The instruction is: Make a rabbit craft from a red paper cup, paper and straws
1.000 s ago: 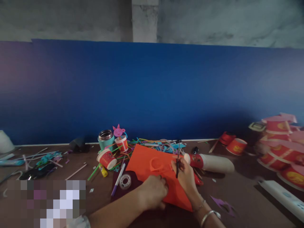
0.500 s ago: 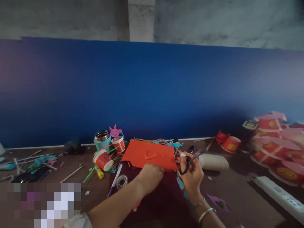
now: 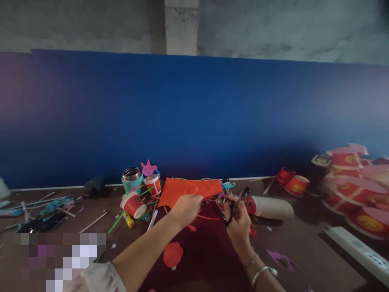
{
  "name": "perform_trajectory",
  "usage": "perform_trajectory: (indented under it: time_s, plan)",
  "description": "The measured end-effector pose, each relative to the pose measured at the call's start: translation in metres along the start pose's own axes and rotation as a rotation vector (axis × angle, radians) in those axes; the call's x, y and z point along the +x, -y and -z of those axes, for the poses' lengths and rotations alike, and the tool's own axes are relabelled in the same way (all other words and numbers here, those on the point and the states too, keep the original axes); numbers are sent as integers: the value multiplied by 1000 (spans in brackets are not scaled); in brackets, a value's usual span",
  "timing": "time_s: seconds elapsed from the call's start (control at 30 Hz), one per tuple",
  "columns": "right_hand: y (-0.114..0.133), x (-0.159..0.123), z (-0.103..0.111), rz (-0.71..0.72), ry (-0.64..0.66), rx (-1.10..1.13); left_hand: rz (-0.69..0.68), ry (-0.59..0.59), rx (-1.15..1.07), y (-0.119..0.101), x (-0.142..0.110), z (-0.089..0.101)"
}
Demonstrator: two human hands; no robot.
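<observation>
My left hand is closed on the lower edge of an orange sheet of paper, held tilted above the table. A faint round mark shows on its surface. In my right hand, to the right of the sheet, is a pair of scissors with black handles; the blades are hard to make out. On the dark red mat below lies a round orange-red paper cutout. A thin orange-red strip is just under the sheet.
Left of the sheet are a tipped paper cup, an upright cup, an open teal flask and a yellow glue stick. To the right are stacked cups, a pale row of cups and a power strip.
The sheet and my left hand have risen slightly, uncovering the strip and the round cutout. My right hand with the scissors has drawn a little left, away from the sheet's edge.
</observation>
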State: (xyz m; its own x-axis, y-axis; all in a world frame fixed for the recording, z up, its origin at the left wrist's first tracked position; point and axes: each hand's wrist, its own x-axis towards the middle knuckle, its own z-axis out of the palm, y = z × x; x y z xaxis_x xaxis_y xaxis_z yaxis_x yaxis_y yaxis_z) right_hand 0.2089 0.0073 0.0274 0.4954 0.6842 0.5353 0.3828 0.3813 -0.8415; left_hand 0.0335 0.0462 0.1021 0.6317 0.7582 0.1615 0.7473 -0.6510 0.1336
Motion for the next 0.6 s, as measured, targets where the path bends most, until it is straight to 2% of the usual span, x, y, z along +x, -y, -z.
perform_trajectory:
  time_s: [0.1,0.3,0.4,0.5,0.6]
  plan:
    - [0,-4,-2,-9,29,-17,34,9,-6,-5,-5,-13]
    - [3,-1,2,-165,101,-198,155,97,23,-11,-37,-27]
    - [6,4,6,-115,148,-320,139,117,-18,-11,-57,-41]
    - [9,10,11,-30,126,-451,162,203,-66,-11,-73,-55]
    - [9,13,14,46,128,-556,151,239,-94,-14,-87,-62]
